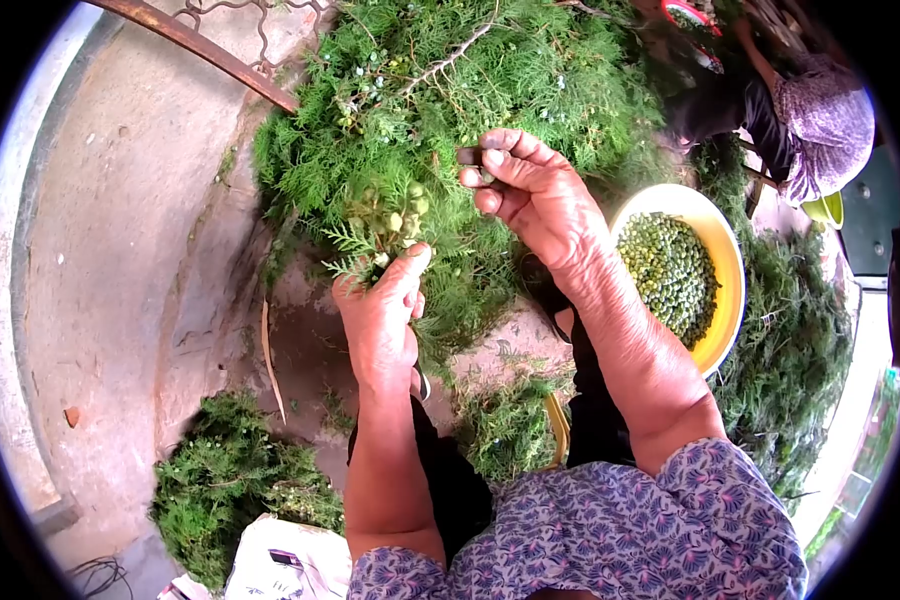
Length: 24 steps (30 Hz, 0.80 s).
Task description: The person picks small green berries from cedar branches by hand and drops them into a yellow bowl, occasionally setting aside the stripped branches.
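My left hand (378,315) is closed around the stem end of a leafy evergreen sprig (355,243). A cluster of pale green cones (402,217) stands out at the sprig's top, just above my thumb. Up and to the right, my right hand (540,195) is raised with thumb and fingers curled together. A small green cone (487,176) shows between those fingertips, partly hidden by them. Beyond both hands lies a big heap of cut evergreen branches (470,90). Beside my right forearm stands a yellow bucket (732,285) holding many picked green cones (667,275).
Another person (820,120) sits at the upper right, near a red-rimmed container (692,22). More cut branches (785,330) lie right of the bucket, and a smaller pile (235,480) at lower left. A white bag (285,560) is near it. A rusty metal bar (200,50) crosses the upper left.
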{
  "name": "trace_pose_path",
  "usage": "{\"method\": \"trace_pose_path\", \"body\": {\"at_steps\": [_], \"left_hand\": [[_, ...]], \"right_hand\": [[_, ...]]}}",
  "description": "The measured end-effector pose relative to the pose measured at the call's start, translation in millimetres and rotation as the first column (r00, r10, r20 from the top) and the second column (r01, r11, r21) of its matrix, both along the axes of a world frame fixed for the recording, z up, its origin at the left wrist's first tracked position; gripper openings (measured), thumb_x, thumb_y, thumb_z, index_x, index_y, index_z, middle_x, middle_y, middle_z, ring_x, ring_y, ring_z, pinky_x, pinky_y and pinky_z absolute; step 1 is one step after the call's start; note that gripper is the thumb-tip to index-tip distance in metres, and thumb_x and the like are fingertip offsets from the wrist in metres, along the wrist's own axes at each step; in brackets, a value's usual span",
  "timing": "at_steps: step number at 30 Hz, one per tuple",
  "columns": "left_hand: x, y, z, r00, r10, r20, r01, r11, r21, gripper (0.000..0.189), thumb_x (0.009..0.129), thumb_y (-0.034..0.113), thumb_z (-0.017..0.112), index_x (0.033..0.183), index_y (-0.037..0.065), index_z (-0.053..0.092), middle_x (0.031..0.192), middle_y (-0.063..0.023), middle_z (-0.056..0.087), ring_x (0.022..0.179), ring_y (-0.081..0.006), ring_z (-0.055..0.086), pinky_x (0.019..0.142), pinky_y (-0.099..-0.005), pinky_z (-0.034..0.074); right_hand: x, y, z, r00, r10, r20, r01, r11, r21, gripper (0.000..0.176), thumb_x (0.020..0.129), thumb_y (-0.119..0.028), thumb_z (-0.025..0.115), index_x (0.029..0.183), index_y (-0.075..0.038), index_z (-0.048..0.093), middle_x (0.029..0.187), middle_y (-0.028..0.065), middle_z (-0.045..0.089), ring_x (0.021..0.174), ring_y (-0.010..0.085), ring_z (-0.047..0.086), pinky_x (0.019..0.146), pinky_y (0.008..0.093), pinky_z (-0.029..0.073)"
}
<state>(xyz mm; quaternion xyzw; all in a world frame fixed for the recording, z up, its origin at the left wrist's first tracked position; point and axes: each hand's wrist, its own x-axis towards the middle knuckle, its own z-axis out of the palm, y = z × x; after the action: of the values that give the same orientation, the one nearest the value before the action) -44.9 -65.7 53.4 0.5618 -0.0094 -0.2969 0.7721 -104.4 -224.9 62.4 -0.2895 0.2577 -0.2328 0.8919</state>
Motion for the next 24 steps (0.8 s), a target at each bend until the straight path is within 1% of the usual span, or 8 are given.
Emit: {"method": "trace_pose_path", "body": {"at_steps": [1, 4, 7, 12, 16, 20, 22, 24], "left_hand": [[0, 0, 0, 0.999, -0.033, 0.018, 0.033, 0.999, 0.03, 0.016, 0.075, -0.001, 0.065, 0.088, 0.006, 0.058, 0.065, 0.0035, 0.052, 0.045, -0.0051, 0.038, 0.04, -0.0225, 0.029], [-2, -1, -1, 0.995, -0.052, 0.09, 0.046, 0.996, 0.075, 0.014, 0.075, 0.0, 0.065, 0.087, 0.005, 0.059, 0.066, 0.0033, 0.053, 0.045, -0.005, 0.038, 0.04, -0.0222, 0.029], [-4, -2, 0, 0.993, -0.077, 0.085, 0.072, 0.995, 0.064, 0.011, 0.076, 0.0, 0.065, 0.084, 0.004, 0.06, 0.066, 0.0026, 0.054, 0.045, -0.0051, 0.039, 0.04, -0.022, 0.03], [-3, -3, 1, 0.992, -0.11, 0.062, 0.105, 0.991, 0.077, 0.006, 0.077, 0.002, 0.065, 0.079, 0.002, 0.059, 0.061, 0.0031, 0.05, 0.046, -0.0051, 0.039, 0.041, -0.0224, 0.03], [0, 0, 4, 0.987, -0.157, 0.032, 0.155, 0.987, 0.051, 0.005, 0.079, 0.005, 0.063, 0.079, 0.001, 0.059, 0.06, 0.0021, 0.049, 0.046, -0.0061, 0.038, 0.043, -0.023, 0.03], [-4, -2, 4, 0.994, -0.11, -0.011, 0.109, 0.994, -0.014, 0.009, 0.082, 0.008, 0.059, 0.081, -0.001, 0.059, 0.058, -0.0006, 0.048, 0.045, -0.0072, 0.037, 0.043, -0.023, 0.029], [-10, -6, 2, 0.992, -0.111, 0.059, 0.11, 0.994, 0.025, 0.008, 0.082, 0.007, 0.06, 0.084, -0.001, 0.06, 0.058, -0.0003, 0.049, 0.045, -0.0063, 0.036, 0.042, -0.0225, 0.029], [-12, -5, 0, 0.997, -0.06, 0.039, 0.06, 0.998, 0.001, 0.007, 0.081, 0.005, 0.06, 0.087, 0.0, 0.061, 0.06, 0.0001, 0.05, 0.045, -0.0053, 0.037, 0.041, -0.0218, 0.028]], "right_hand": [[-2, -1, 0, 1.0, 0.001, 0.001, -0.001, 1.0, -0.002, 0.008, 0.084, -0.012, 0.061, 0.088, -0.004, 0.061, 0.074, 0.0076, 0.064, 0.06, 0.011, 0.057, 0.05, 0.0218, 0.045], [-6, 5, 1, 0.989, 0.121, -0.09, -0.15, 0.848, -0.509, 0.012, 0.082, -0.011, 0.064, 0.091, -0.005, 0.066, 0.07, 0.0008, 0.061, 0.055, 0.0064, 0.05, 0.049, 0.0188, 0.04], [-3, 10, -4, 0.962, 0.153, -0.228, -0.247, 0.844, -0.475, 0.024, 0.082, -0.018, 0.064, 0.102, -0.004, 0.063, 0.072, -0.0016, 0.06, 0.057, 0.0054, 0.046, 0.049, 0.0182, 0.036], [-3, 10, -3, 0.914, 0.365, -0.18, -0.403, 0.872, -0.278, 0.019, 0.081, -0.02, 0.066, 0.092, -0.005, 0.063, 0.076, -0.0013, 0.061, 0.057, 0.0056, 0.048, 0.049, 0.0184, 0.036], [-2, 8, -3, 0.925, 0.239, -0.295, -0.342, 0.863, -0.372, 0.015, 0.08, -0.014, 0.067, 0.09, -0.005, 0.06, 0.074, -0.0017, 0.059, 0.059, 0.0058, 0.051, 0.049, 0.018, 0.038], [3, 11, -13, 0.973, 0.014, -0.231, -0.172, 0.716, -0.677, 0.01, 0.08, -0.009, 0.065, 0.085, -0.003, 0.059, 0.068, -0.0013, 0.056, 0.061, 0.0066, 0.048, 0.054, 0.0221, 0.041], [4, 16, -13, 0.966, -0.22, -0.134, -0.023, 0.442, -0.897, 0.007, 0.08, -0.005, 0.064, 0.084, -0.003, 0.058, 0.069, -0.0006, 0.057, 0.062, 0.0073, 0.048, 0.055, 0.0221, 0.042], [6, 9, -11, 0.943, -0.319, -0.098, 0.097, 0.543, -0.834, 0.005, 0.083, -0.004, 0.059, 0.087, -0.002, 0.058, 0.07, 0.0014, 0.058, 0.06, 0.0081, 0.05, 0.054, 0.0209, 0.043]]}}
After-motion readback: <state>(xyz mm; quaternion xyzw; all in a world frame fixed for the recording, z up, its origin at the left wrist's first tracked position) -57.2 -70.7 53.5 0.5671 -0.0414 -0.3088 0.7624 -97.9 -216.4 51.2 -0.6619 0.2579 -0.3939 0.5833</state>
